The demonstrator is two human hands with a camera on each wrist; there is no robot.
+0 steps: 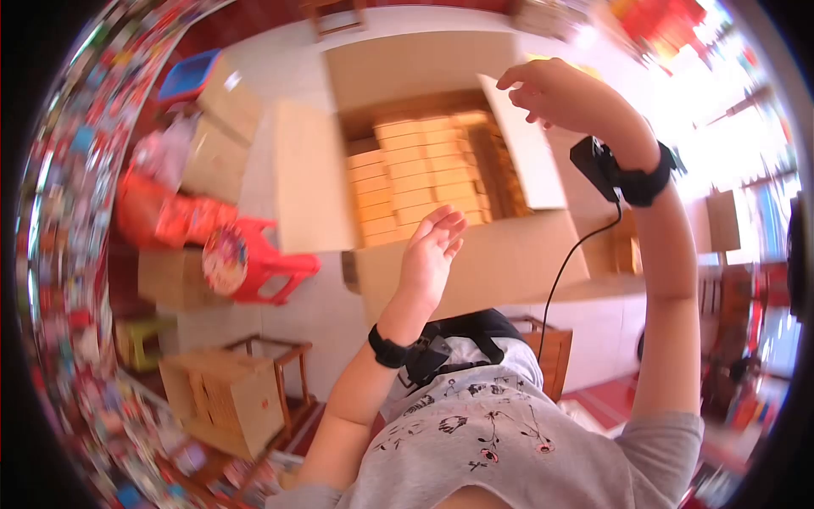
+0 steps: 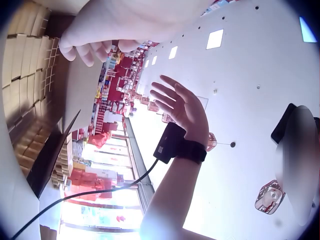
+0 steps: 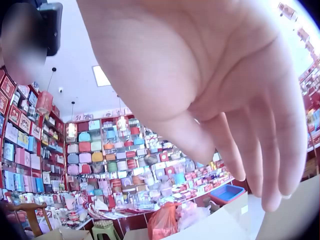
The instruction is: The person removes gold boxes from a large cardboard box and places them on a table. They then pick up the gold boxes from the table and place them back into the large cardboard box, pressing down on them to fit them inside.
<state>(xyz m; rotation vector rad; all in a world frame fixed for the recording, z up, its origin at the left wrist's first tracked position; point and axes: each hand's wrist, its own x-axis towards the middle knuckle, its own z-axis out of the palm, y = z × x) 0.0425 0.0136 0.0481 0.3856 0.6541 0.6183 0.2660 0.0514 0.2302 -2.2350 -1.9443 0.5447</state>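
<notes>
A large open cardboard box (image 1: 458,263) stands before the person, its flaps spread outward. Inside it, small yellow-brown cartons (image 1: 424,170) are stacked in rows, with a dark gap along the right side. My left hand (image 1: 431,259) hovers over the near flap, fingers loosely extended and holding nothing. Raised above the far right corner of the box is my right hand (image 1: 555,95), its fingers slightly bent and nothing in them. In the right wrist view the right palm (image 3: 215,75) shows bare, fingers hanging down. The left wrist view has the left fingers (image 2: 82,47) near the cartons.
At left stands a red plastic stool (image 1: 271,263) beside orange-red plastic bags (image 1: 170,212). A blue basin (image 1: 188,76) and another cardboard box (image 1: 225,399) on a wooden chair are also at left. A black cable (image 1: 564,263) hangs from the right wrist. Packed shelves (image 3: 110,160) line the shop.
</notes>
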